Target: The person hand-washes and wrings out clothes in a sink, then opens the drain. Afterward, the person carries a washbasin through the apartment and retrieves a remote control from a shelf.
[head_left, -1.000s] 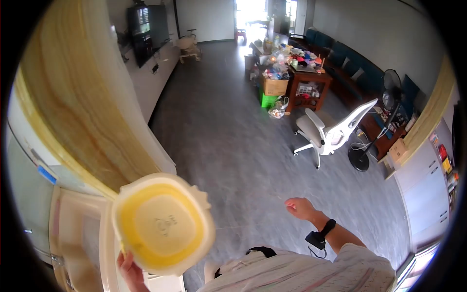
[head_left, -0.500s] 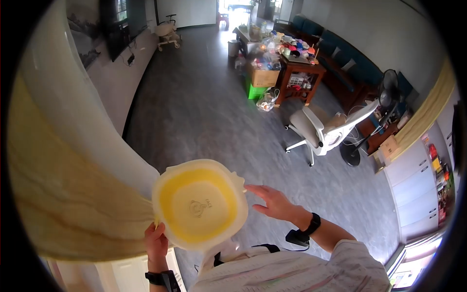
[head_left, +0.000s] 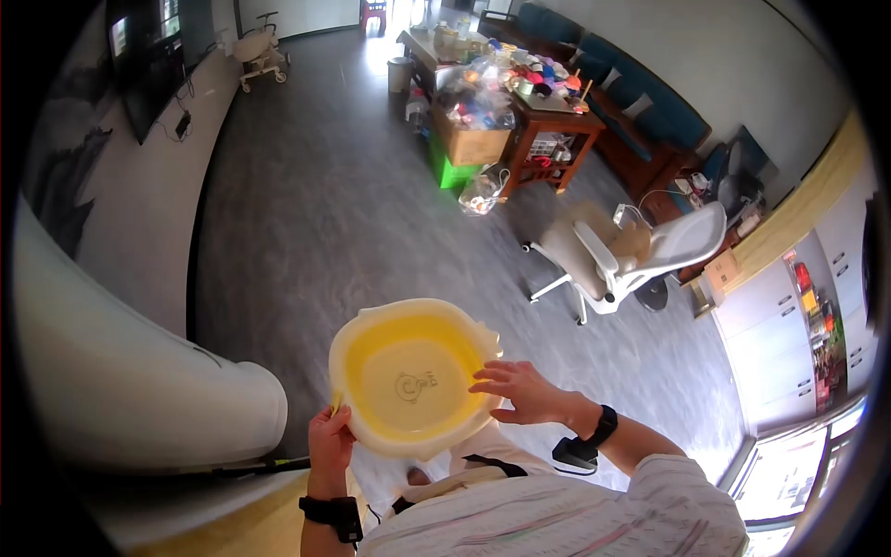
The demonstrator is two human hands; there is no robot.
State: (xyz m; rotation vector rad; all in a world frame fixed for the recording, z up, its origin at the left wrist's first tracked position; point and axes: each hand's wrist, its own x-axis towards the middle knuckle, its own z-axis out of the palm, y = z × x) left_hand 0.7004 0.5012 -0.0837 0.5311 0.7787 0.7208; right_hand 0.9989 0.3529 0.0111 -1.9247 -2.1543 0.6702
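A yellow and cream plastic basin [head_left: 371, 367] with a line drawing on its bottom is held in front of my body, its inside facing up. My left hand [head_left: 331, 436] is closed on its lower left rim, thumb on top. At the right side my right hand [head_left: 531, 397] has its fingers stretched out and apart, reaching over the rim. Whether those fingertips touch the basin I cannot tell. Nothing shows inside the basin. Each wrist wears a dark band with a small device.
A white office chair [head_left: 617, 265] stands ahead to the right. Beyond it is a wooden table [head_left: 557, 121] loaded with things, with a cardboard box [head_left: 473, 144] on a green box [head_left: 450, 174] beside it. A tall white rounded appliance [head_left: 186, 408] is close on the left.
The view has shifted forward and turned right past the yellowish curtain-like surface at left. The basin has moved right in view, and my right hand has come over its rim.
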